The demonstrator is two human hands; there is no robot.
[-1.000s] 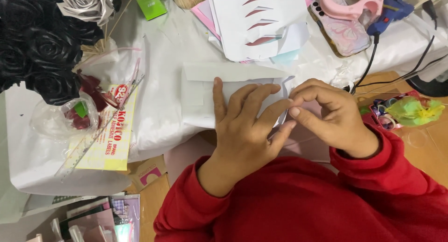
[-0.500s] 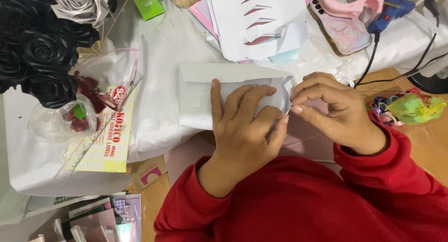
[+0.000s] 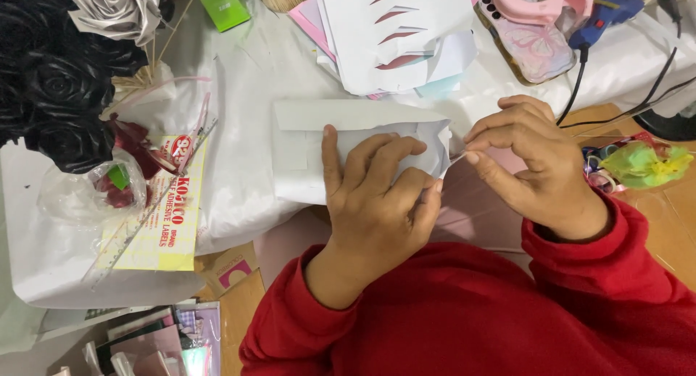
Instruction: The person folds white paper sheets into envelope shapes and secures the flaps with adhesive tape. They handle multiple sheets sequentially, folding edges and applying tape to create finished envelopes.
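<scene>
A folded white paper piece (image 3: 341,126) lies on a table covered with white sheeting. My left hand (image 3: 380,195) presses flat on its right half, fingers spread toward its top edge. My right hand (image 3: 533,162) pinches the paper's right end between thumb and fingertips, just beyond my left fingertips. Both arms wear red sleeves (image 3: 507,311).
Black and silver fabric roses (image 3: 65,71) sit at the far left. A clear ruler and yellow label sheet (image 3: 163,216) lie beside them. White paper with red cut-outs (image 3: 395,28), a pink tape dispenser (image 3: 544,2), a blue glue gun (image 3: 605,10) with cords and a green ribbon bundle (image 3: 641,166) lie at the back and right.
My right hand has shifted slightly right and lifted the paper's right end; my left hand stays pressed on the paper.
</scene>
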